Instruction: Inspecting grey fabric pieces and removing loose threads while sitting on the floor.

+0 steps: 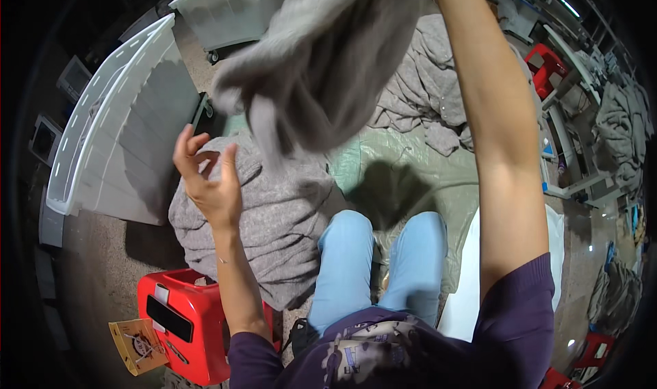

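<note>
A grey knit garment (321,81), blurred by motion, hangs in the air at the top of the view. My right arm (503,136) reaches up beside it and leaves the picture at the upper edge, so my right hand is out of sight. My left hand (211,180) is raised with its fingers bent and apart, holding nothing. Beneath it lies a large heap of grey knit fabric (253,231) beside my left knee. Another pile of grey knitwear (431,81), with small buttons showing, rests farther ahead on a greenish plastic sheet (424,156).
On the left stands a tall white plastic bin (130,129); a second wheeled bin (229,13) is behind it. A red stool (185,341) at lower left carries a phone (170,318) and a yellow packet (138,346). More grey garments (623,129) hang at right by a metal frame.
</note>
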Demonstrator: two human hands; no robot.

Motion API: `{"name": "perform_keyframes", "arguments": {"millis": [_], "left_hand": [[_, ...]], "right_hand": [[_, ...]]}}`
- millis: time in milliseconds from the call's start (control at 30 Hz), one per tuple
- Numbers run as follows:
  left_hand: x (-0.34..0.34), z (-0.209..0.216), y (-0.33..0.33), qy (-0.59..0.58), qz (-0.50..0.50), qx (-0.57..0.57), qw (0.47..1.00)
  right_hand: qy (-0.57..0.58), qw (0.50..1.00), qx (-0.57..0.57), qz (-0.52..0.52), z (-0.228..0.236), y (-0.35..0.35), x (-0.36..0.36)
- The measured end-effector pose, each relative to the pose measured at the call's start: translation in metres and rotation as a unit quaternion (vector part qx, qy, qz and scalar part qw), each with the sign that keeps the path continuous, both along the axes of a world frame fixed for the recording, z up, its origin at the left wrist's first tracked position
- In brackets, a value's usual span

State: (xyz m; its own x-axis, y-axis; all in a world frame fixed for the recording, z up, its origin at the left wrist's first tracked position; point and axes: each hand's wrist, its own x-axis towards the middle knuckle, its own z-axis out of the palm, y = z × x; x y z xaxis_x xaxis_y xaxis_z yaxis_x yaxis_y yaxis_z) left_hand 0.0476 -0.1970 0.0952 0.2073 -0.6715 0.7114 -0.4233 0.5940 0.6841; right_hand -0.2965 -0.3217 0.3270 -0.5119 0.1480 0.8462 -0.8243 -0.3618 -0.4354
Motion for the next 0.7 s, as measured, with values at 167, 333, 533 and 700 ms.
{"name": "perform_keyframes", "arguments": {"millis": [167, 333, 533, 700], "left_hand": [[0.027, -0.086, 0.025, -0.092, -0.064, 0.159, 0.981], [0.091, -0.218, 0.074, -0.168, -0.017, 0.402, 0.900], [0.091, -0.304, 0.110, -0.286, -0.003, 0.409, 0.867], [0.053, -0.298, 0.108, -0.453, -0.024, 0.221, 0.863]], "right_hand": [[0.060, 0.992, 0.113, 0.000, -0.093, -0.034, -0.043], [0.143, 0.816, 0.542, 0.142, -0.280, 0.030, -0.050], [-0.191, 0.626, 0.651, 0.385, -0.452, 0.240, 0.010], [-0.259, 0.617, 0.639, 0.378, -0.437, 0.317, 0.100]]}}
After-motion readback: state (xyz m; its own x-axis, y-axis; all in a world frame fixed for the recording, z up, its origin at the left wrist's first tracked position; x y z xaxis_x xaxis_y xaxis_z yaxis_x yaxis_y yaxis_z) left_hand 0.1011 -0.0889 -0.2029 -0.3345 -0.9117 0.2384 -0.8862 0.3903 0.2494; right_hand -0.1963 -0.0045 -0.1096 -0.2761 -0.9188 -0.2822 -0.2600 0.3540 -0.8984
